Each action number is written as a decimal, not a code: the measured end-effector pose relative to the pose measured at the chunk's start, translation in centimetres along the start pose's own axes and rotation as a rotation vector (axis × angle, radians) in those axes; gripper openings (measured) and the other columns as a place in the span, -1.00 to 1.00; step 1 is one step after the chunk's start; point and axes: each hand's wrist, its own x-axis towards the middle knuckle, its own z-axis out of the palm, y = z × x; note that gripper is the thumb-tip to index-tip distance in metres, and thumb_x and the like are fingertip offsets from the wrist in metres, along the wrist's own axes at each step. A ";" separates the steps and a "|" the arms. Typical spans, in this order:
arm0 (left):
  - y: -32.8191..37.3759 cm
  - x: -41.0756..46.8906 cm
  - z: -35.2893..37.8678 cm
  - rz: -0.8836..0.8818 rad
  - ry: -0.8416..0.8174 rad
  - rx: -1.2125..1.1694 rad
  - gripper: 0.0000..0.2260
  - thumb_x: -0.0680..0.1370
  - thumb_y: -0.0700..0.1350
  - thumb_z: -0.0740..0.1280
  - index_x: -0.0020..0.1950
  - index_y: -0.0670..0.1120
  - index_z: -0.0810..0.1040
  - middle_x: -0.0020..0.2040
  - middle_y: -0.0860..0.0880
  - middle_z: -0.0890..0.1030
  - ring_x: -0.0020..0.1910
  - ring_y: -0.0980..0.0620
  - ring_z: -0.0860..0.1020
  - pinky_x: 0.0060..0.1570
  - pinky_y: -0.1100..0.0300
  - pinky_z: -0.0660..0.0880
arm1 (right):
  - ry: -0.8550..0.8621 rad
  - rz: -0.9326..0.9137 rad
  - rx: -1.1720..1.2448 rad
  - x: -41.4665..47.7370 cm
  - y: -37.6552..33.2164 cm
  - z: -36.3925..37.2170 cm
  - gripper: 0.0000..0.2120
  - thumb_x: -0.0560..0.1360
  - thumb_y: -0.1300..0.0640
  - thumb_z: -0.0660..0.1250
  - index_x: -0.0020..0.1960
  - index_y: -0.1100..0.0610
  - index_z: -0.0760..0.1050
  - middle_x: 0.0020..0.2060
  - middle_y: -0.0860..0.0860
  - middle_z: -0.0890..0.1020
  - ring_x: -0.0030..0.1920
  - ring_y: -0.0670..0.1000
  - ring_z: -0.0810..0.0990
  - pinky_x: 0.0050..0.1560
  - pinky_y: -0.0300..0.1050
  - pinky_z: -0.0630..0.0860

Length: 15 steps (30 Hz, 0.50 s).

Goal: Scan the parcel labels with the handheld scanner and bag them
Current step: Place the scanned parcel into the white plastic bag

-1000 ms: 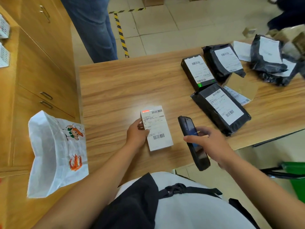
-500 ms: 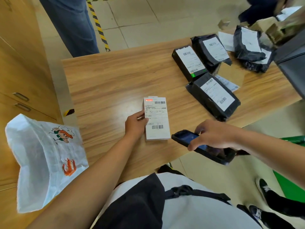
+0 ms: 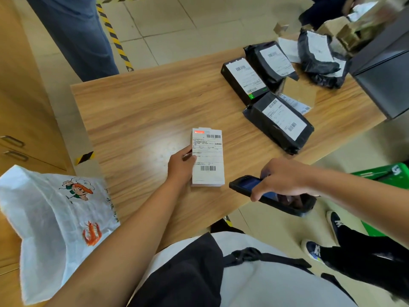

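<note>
- Our hands are apart, and each one is busy. The left hand [image 3: 180,166] holds the white parcel [image 3: 208,158] at its left edge, with the thumb on the label. The right hand [image 3: 281,178] grips the scanner [image 3: 246,185] from above, with the fingers curled over its body.
- What changes is the scanner. In the picture from one second ago it is beside the parcel, lengthwise, with its head pointing away from us. Now it lies across, almost level, over the near edge of the table [image 3: 143,111], and its head points left toward the lower end of the parcel.
- The head is now just beside the parcel's lower right corner, near the lower barcode [image 3: 208,168], but it does not touch it.
- The white parcel itself does not move. It lies flat on the table, label up, in the same place close to us, and the left hand keeps the same hold on it.
- We see no beam, and the screen is too small to read. We cannot tell if the label is already read or if the scanner is only being aimed.
- We judge that the scanning step for this parcel is now in hand and the bagging is not yet begun. The white bag [image 3: 55,229] stands open at our left, off the table and well apart from the parcel.
- Several black parcels [image 3: 278,122] lie label up at the far right of the table, away from both hands, so we think most of the task is still to do.
</note>
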 end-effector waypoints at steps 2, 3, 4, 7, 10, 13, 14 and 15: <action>0.0 0.0 0.0 -0.012 0.004 -0.014 -0.58 0.55 -0.31 0.23 0.30 0.07 0.61 0.07 0.14 0.67 0.07 0.20 0.62 0.04 0.32 0.55 | 0.005 -0.002 -0.007 -0.1 -0.1 -0.1 -0.27 0.04 -0.30 0.49 -0.12 0.32 0.63 -0.48 0.09 0.62 -0.53 0.04 0.51 -0.44 -0.20 0.39; 0.0 0.0 0.0 -0.020 0.009 -0.028 -0.58 0.55 -0.31 0.24 0.31 0.07 0.61 0.07 0.12 0.68 0.05 0.20 0.63 0.00 0.37 0.54 | 0.010 -0.004 -0.012 -0.1 -0.1 -0.1 -0.28 0.05 -0.30 0.49 -0.13 0.33 0.62 -0.49 0.08 0.61 -0.54 0.04 0.50 -0.43 -0.20 0.39; 0.0 0.0 0.0 -0.021 0.012 -0.040 -0.57 0.55 -0.31 0.24 0.31 0.06 0.61 0.06 0.13 0.68 0.05 0.20 0.63 -0.01 0.39 0.53 | 0.013 -0.004 -0.014 -0.1 -0.1 -0.1 -0.29 0.07 -0.29 0.49 -0.14 0.33 0.61 -0.51 0.07 0.59 -0.54 0.04 0.49 -0.42 -0.19 0.38; 0.0 -0.1 0.1 -0.001 0.006 -0.026 -0.57 0.55 -0.32 0.22 0.30 0.06 0.61 0.06 0.17 0.66 0.08 0.20 0.61 0.08 0.25 0.54 | 0.012 0.006 -0.030 -0.1 0.0 -0.2 -0.41 0.09 -0.28 0.50 -0.23 0.25 0.59 -0.55 0.02 0.55 -0.56 0.02 0.47 -0.39 -0.18 0.38; 0.0 -0.2 0.3 0.004 0.013 -0.023 -0.57 0.56 -0.32 0.22 0.32 0.05 0.60 0.11 0.12 0.66 0.12 0.15 0.60 0.12 0.20 0.54 | 0.033 -0.002 -0.034 0.0 0.3 -0.3 -0.38 0.09 -0.29 0.50 -0.20 0.26 0.60 -0.56 -0.02 0.52 -0.57 0.00 0.44 -0.34 -0.14 0.39; 0.0 -0.3 0.5 -0.006 0.027 -0.035 -0.55 0.56 -0.33 0.20 0.33 0.05 0.59 0.14 0.12 0.66 0.12 0.21 0.59 0.07 0.27 0.54 | 0.018 -0.010 -0.013 0.1 0.7 -0.5 -0.32 0.08 -0.29 0.49 -0.16 0.31 0.61 -0.54 0.00 0.55 -0.57 0.00 0.46 -0.38 -0.16 0.39; 0.1 -0.4 0.5 -0.010 0.034 -0.045 -0.55 0.56 -0.33 0.20 0.33 0.06 0.60 0.13 0.14 0.66 0.10 0.26 0.58 0.02 0.34 0.53 | 0.011 -0.013 -0.003 0.1 0.9 -0.6 -0.33 0.08 -0.29 0.50 -0.17 0.31 0.61 -0.54 0.01 0.56 -0.56 0.01 0.48 -0.41 -0.19 0.39; 0.2 -0.4 0.6 -0.016 0.039 -0.051 -0.55 0.56 -0.33 0.20 0.32 0.06 0.60 0.12 0.16 0.66 0.07 0.32 0.57 -0.03 0.39 0.53 | 0.005 -0.016 0.013 0.2 1.1 -0.8 -0.35 0.09 -0.27 0.51 -0.18 0.31 0.60 -0.53 0.02 0.57 -0.56 0.02 0.49 -0.45 -0.21 0.39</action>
